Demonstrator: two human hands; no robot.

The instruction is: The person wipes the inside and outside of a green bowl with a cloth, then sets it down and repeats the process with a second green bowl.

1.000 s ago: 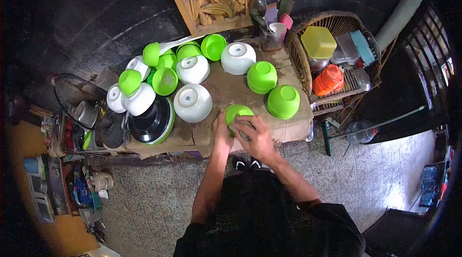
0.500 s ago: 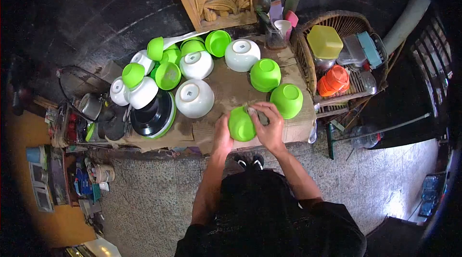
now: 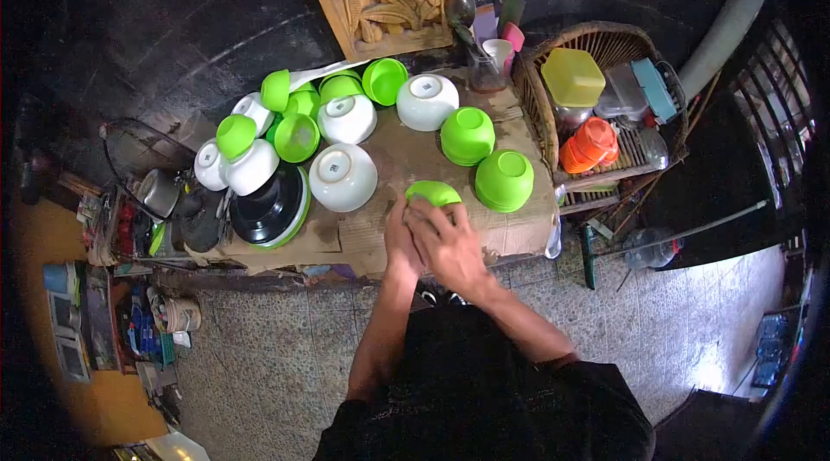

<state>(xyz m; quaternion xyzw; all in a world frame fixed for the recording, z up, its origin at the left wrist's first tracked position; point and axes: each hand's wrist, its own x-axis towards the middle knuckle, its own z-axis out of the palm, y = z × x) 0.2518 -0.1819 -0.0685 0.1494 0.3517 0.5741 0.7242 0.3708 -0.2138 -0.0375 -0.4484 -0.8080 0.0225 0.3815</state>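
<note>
A green bowl [image 3: 434,192] is held close to the cardboard-covered table [image 3: 367,232], its near side covered by my hands. My left hand [image 3: 403,241] grips it from the left. Over its near side lies my right hand [image 3: 443,241], fingers bent; whether a cloth is under them is hidden. Upside-down green bowls stand to the right, one stack [image 3: 504,180] near the hands and another [image 3: 468,135] behind it. An overturned white bowl [image 3: 343,178] sits to the left, and a second white bowl [image 3: 427,101] farther back.
Piled green and white bowls and a black lidded pot [image 3: 270,206] occupy the left of the table. A wicker rack [image 3: 543,107] with a yellow container [image 3: 573,77] and orange cups [image 3: 590,145] stands at the right. Utensils fill a jar [image 3: 488,74] at the back.
My right hand has moved left and down across the green bowl, hiding more of it. The grey piece seen under my right fingers is now hidden. The view has shifted slightly.
</note>
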